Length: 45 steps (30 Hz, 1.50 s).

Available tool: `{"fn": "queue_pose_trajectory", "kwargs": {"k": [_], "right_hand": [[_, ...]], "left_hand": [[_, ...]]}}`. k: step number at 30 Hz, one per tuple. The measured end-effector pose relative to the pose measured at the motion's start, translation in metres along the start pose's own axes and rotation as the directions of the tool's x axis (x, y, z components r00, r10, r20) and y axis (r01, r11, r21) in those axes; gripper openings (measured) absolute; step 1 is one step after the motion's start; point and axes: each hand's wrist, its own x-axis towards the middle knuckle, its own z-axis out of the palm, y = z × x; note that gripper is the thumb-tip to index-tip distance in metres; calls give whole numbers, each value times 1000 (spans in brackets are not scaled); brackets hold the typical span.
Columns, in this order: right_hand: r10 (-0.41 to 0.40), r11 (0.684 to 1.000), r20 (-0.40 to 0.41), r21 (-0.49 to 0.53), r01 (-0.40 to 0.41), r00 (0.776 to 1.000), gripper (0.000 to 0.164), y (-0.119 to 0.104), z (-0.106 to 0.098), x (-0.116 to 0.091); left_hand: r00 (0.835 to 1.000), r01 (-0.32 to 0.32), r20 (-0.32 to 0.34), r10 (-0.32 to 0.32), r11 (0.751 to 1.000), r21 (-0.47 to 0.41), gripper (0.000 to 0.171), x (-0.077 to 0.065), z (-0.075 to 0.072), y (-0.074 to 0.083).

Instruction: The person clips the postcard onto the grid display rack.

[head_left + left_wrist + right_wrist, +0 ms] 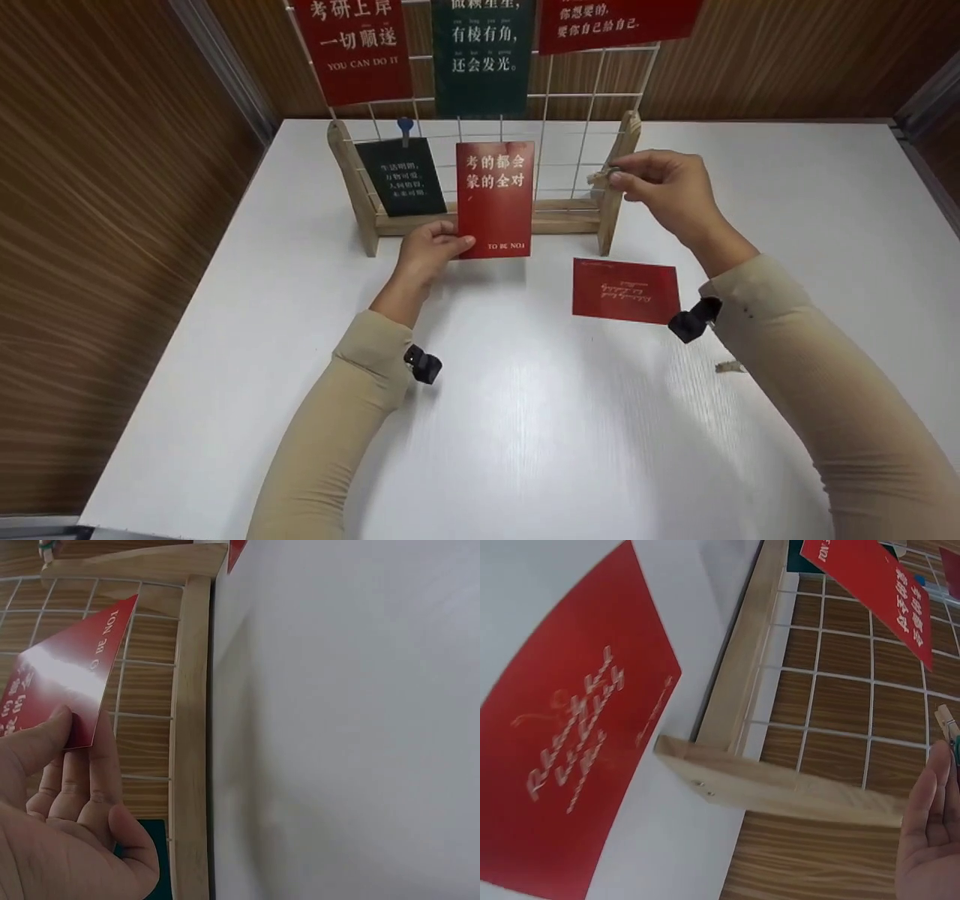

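Observation:
My left hand [426, 262] pinches a red card [495, 202] with white lettering by its lower left corner, thumb in front and fingers behind. The card is held upright before the white wire grid, which a wooden stand [566, 224] supports. Between thumb and fingertips, my right hand [671, 187] holds a small wooden clothespin [946, 721] beside the stand's right upright. In the left wrist view, the same card [67, 671] tilts across the grid, its surface catching glare. A dark green card [403, 176] hangs left of it under a blue-topped clothespin [405, 126].
Another red card [626, 290] lies on the white table [495, 420] in front of the stand's right foot. A small wooden clothespin [729, 367] lies by my right forearm. Larger cards, including a green one [481, 67], hang higher on the grid. Wood-grain walls [112, 225] enclose the table.

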Motion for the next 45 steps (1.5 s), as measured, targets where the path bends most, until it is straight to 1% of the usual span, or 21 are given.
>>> {"fn": "queue_pose_trajectory", "kwargs": {"k": [7,10,14,20,25,31,34,36,39,45], "right_hand": [[2,997,10,-73,-1,1000,24,-11,25,16],[-14,996,7,-87,15,1000,24,-16,35,21],[-48,995,-5,-83,47,999,24,-22,45,25],[-93,993,-38,-74,90,995,23,-26,58,33],[-82,995,-57,-59,79,995,23,-32,68,41],[-70,987,-56,-147,61,996,22,-40,81,48],[-72,982,-53,-180,61,996,22,-44,85,51],[-88,979,-59,-190,75,994,22,-47,87,53],[-91,977,-65,-199,76,994,21,-51,88,55],[-45,962,-55,-272,28,997,21,-59,88,59]], "left_hand": [[1000,4,-7,-4,1000,-5,22,6,-3,0],[1000,2,-7,-2,1000,5,24,8,-3,0],[1000,3,-15,-3,1000,3,24,10,-3,-1],[1000,-14,-27,14,1000,-5,23,15,-4,-3],[999,-21,-36,20,1000,-14,21,18,-5,-2],[999,-18,-38,17,1000,-9,21,21,-6,-3],[999,-21,-39,21,1000,-4,21,22,-6,-3],[999,-26,-40,25,1000,-10,19,23,-6,-4],[998,-37,-42,36,999,-32,16,24,-5,-5],[998,-45,-50,42,997,-55,14,27,-5,-7]]}}
